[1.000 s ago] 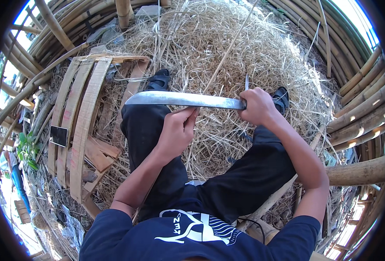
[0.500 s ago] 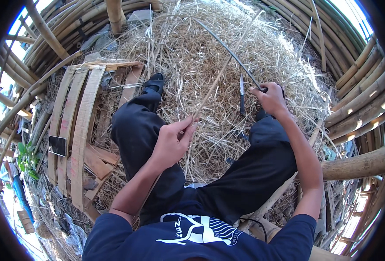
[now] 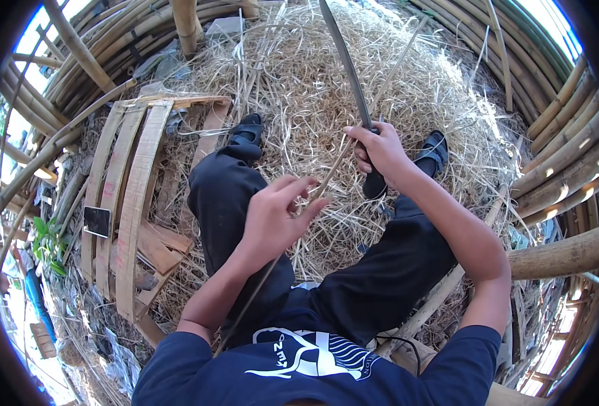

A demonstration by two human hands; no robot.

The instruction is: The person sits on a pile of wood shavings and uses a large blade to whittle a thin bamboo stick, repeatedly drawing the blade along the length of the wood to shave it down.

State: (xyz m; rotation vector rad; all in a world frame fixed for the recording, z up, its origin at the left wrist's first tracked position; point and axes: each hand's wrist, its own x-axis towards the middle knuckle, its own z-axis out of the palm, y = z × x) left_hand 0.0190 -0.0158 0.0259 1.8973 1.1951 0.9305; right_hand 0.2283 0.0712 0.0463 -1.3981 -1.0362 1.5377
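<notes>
My right hand (image 3: 381, 152) is closed round the black handle (image 3: 374, 186) of a machete, whose long dark blade (image 3: 345, 61) points away and runs past the top of the picture. A thin bamboo strip (image 3: 332, 172) slants from the far straw, past my right fingers, toward my left hand. My left hand (image 3: 276, 216) has its thumb and fingers apart around the strip, without a visible grip on it. Beyond that hand the strip (image 3: 252, 296) reappears along my forearm and reaches toward my shirt. Whether the right fingers also touch the strip, I cannot tell.
Straw-like shavings (image 3: 293, 88) cover the ground between my sandalled feet. At left lies a slatted wooden pallet (image 3: 140, 196) with a phone (image 3: 97, 221) on it. Bamboo poles (image 3: 563, 162) form walls around me; one thick pole (image 3: 560, 254) juts in from the right.
The machete has swung more upright as my right hand moved left and nearer the left hand. My left fingers, pinching the strip before, have spread. The small knife on the straw is now hidden.
</notes>
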